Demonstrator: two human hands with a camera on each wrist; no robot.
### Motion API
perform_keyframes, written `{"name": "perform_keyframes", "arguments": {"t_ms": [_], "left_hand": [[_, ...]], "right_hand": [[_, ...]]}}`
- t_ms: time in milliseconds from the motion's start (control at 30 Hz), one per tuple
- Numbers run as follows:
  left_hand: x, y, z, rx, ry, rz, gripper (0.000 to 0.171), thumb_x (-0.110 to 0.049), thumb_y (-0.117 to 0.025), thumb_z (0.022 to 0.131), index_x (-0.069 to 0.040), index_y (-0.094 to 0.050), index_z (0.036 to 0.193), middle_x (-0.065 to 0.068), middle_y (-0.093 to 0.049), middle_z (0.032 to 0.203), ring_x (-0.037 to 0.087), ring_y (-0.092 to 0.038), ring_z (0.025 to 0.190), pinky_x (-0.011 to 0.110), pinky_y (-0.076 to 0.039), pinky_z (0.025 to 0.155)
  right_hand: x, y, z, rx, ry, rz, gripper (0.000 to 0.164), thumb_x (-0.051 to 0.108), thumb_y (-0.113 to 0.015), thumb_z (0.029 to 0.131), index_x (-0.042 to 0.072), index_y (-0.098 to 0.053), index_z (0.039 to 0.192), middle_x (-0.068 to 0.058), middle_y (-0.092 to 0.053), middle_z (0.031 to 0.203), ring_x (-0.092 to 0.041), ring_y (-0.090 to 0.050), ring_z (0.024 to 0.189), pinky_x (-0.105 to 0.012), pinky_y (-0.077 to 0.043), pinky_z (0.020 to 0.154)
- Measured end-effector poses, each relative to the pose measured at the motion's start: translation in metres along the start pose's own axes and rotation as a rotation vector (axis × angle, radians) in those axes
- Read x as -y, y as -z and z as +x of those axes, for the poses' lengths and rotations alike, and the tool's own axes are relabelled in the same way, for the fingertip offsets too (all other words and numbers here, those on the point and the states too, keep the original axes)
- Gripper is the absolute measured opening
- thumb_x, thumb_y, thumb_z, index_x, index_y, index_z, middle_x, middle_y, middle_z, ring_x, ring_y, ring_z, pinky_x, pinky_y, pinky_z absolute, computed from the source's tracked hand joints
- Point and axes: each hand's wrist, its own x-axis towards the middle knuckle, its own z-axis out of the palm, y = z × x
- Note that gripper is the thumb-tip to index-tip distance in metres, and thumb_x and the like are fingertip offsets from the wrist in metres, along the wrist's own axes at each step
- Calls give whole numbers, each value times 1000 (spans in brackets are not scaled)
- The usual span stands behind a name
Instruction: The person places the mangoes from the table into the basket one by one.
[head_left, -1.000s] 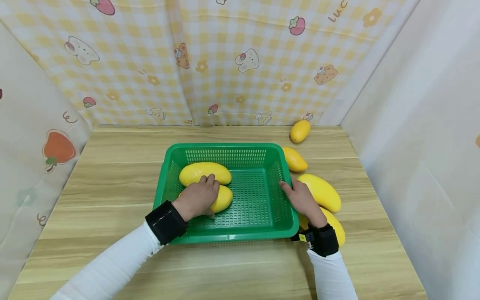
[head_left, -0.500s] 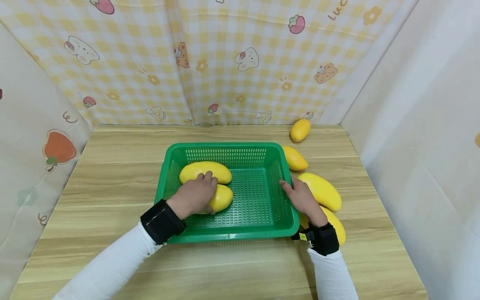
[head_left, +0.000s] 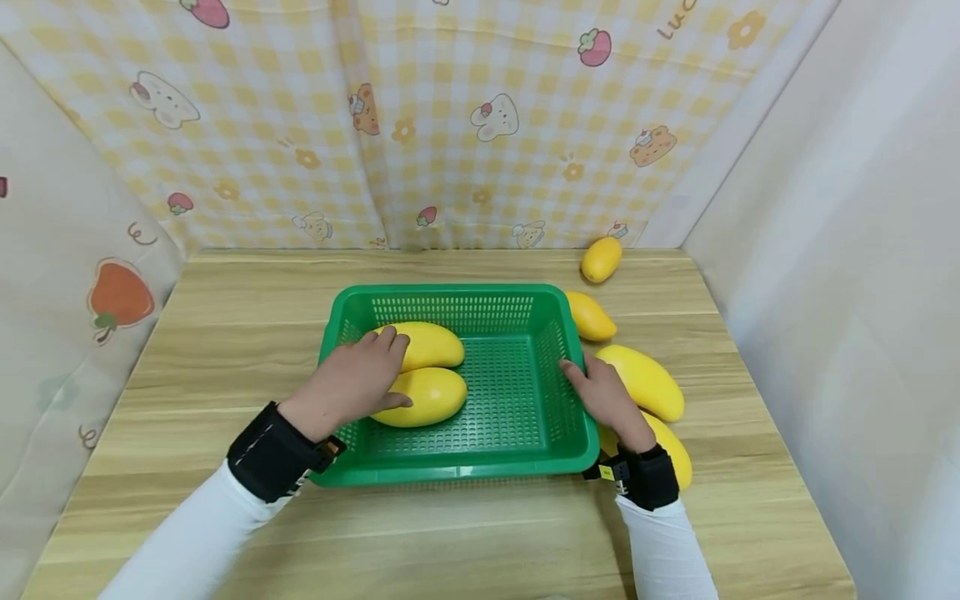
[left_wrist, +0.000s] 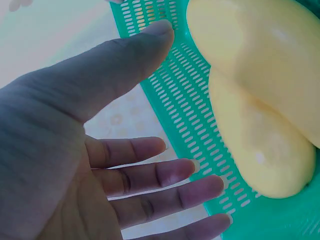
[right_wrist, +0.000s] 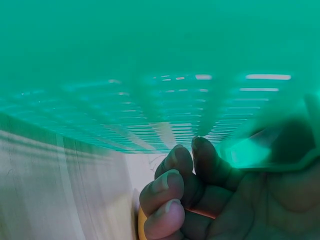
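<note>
Located an upper fruit (head_left: 433,343) and a lower fruit (head_left: 435,397) inside the green basket (head_left: 457,473), centre of the frame, side by side. Noted both just right of the left hand (head_left: 351,379), partly beneath it in the head view, and farther from the right hand (head_left: 606,396). Recorded long axes roughly left to right, as for the basket: dipping slightly at the right end for the upper, rising slightly there for the lower; left ends partly covered. Found left hand released, fingers straight, with a gap to both fruits in the left wrist view. Found right hand grasping the basket's right rim. Observed further yellow fruits (head_left: 641,383) on the counter (head_left: 240,333), right of the frame.
</note>
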Motion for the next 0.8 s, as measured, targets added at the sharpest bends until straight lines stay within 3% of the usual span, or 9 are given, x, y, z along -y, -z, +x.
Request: {"name": "perform_keyframes", "arguments": {"t_ms": [133, 200, 400, 633, 800], "left_hand": [[5, 4, -7, -3, 42, -30, 79, -44, -78, 76, 10, -49, 126, 24, -55, 113, 36, -58, 98, 45, -52, 76], [8, 5, -11, -17, 62, -49, 78, -42, -78, 78, 11, -48, 126, 25, -55, 113, 37, -58, 99, 47, -51, 79], [22, 8, -30, -117, 106, -68, 68, -34, -77, 81, 14, -49, 120, 27, -57, 107, 37, -60, 89, 45, -53, 67], [42, 1, -54, -112, 257, -208, 71, -29, -69, 88, 20, -38, 129, 39, -50, 119, 49, -54, 104, 56, -49, 79], [49, -11, -70, -140, 348, -310, 64, -26, -66, 90, 22, -40, 125, 39, -53, 109, 45, -60, 88, 50, -53, 64]], "right_hand": [[0, 0, 0, -2, -2, -12, 48, 41, -38, 103, -1, -51, 123, -15, -63, 97, -20, -63, 78, -37, -52, 70], [0, 0, 0, -4, -1, -11, 47, 40, -38, 103, -1, -51, 123, -15, -64, 98, -21, -63, 79, -37, -52, 71], [0, -2, 0, -6, 2, 1, 45, 39, -39, 103, 0, -52, 122, -15, -64, 99, -21, -64, 80, -38, -52, 71], [1, 0, 0, 5, -5, 10, 47, 40, -39, 102, -1, -51, 122, -15, -64, 97, -21, -64, 78, -36, -52, 69], [2, 1, 0, 9, -17, 20, 48, 41, -39, 102, -1, -52, 120, -15, -64, 96, -20, -64, 76, -35, -52, 68]]}}
